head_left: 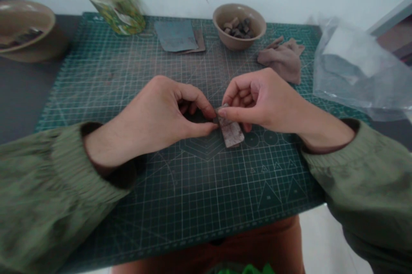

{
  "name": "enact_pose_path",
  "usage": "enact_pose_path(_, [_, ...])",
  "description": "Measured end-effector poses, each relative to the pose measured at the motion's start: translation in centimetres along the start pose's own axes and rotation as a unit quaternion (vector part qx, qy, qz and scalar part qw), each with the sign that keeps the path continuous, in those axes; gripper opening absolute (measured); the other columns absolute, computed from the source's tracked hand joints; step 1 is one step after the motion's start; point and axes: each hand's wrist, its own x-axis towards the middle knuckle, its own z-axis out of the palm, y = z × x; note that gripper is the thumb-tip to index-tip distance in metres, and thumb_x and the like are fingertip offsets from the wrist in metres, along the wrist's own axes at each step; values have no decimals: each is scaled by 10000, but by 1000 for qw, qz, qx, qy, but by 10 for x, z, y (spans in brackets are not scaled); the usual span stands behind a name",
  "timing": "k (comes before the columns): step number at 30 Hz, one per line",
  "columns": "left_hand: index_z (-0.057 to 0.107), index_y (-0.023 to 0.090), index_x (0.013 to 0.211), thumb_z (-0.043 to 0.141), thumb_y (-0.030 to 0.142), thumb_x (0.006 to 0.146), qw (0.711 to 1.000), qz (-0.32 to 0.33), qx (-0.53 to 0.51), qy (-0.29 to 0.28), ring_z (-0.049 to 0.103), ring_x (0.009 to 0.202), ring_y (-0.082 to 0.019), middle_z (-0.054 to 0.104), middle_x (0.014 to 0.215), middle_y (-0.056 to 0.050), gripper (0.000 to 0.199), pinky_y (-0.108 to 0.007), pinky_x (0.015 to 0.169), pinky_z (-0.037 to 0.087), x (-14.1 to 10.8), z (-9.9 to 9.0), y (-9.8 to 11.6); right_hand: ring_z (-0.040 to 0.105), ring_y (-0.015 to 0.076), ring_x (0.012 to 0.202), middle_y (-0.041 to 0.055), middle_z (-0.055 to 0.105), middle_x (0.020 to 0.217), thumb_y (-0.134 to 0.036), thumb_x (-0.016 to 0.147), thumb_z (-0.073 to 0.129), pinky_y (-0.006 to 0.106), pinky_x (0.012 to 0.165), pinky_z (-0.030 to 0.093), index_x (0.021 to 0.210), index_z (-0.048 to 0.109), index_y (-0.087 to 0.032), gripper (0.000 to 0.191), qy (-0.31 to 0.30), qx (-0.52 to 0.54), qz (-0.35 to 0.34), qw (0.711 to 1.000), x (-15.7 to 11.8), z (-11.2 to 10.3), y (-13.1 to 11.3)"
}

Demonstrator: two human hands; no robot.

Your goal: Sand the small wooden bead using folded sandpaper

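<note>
A small rectangular piece of mottled grey-pink material [231, 130], possibly stone or folded abrasive paper, lies tilted on the green cutting mat [193, 199] at its centre. My right hand [257, 100] pinches its upper end between thumb and fingers. My left hand [161, 113] comes in from the left, with its thumb and fingertips closed together against the piece's left side. Those fingers hide part of its upper edge. Both forearms rest low over the mat, in olive-green sleeves.
Behind the hands are a tan bowl [238, 26] of small dark pieces, sheets of sandpaper [175, 36], a crumpled brownish cloth [283, 57] and a glass bottle [114, 8]. A clear plastic bag [357, 68] lies at right, and another bowl [25, 29] at far left.
</note>
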Motion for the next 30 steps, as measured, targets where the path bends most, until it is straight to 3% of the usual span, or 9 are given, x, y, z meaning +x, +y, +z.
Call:
enact_pose_path(8, [899,273,860,955,400,816,1000,-6,3,0,550,555,-118,706,633,47,145,-296,491,339,1,0,1,724,118,521,-4,799,664,-272,916,997,187,472,534,902,770,-167,250,-13,2,0,1000,-1,-1,0])
enact_pose_path(12, [902,264,888,934,393,831,1000,-15,7,-5,597,599,-129,734,674,38,145,-286,522,363,0,0,3,720,119,527,-8,807,689,-289,909,1009,199,476,543,904,763,-183,268,8,-8,4,1000,0,-1,0])
enact_pose_path(15, [893,247,892,916,388,846,999,-26,18,-7,577,596,-126,718,659,38,150,-285,539,362,0,0,5,729,125,537,-6,808,687,-303,920,1001,203,482,548,905,773,-182,258,-13,-13,18,1000,-1,-1,-1])
enact_pose_path(23, [891,234,923,918,405,863,998,-36,39,-21,593,621,-125,725,684,36,183,-276,559,380,-1,-2,7,724,114,530,-15,804,679,-280,917,1000,185,480,539,903,754,-180,266,11,-3,5,1000,0,0,-1])
enact_pose_path(26, [891,219,945,899,375,899,999,-23,26,-19,577,622,-123,718,689,38,163,-278,568,370,-1,-2,5,723,116,533,-12,806,684,-304,921,997,193,484,543,895,757,-188,268,6,-8,5,1000,0,0,-1])
enact_pose_path(30, [895,268,872,968,414,827,1000,4,-7,-2,553,564,-133,709,641,37,169,-301,503,339,0,0,0,724,121,535,-8,804,680,-331,914,1001,201,483,542,890,759,-190,281,-13,-4,2,1000,-2,-3,-1])
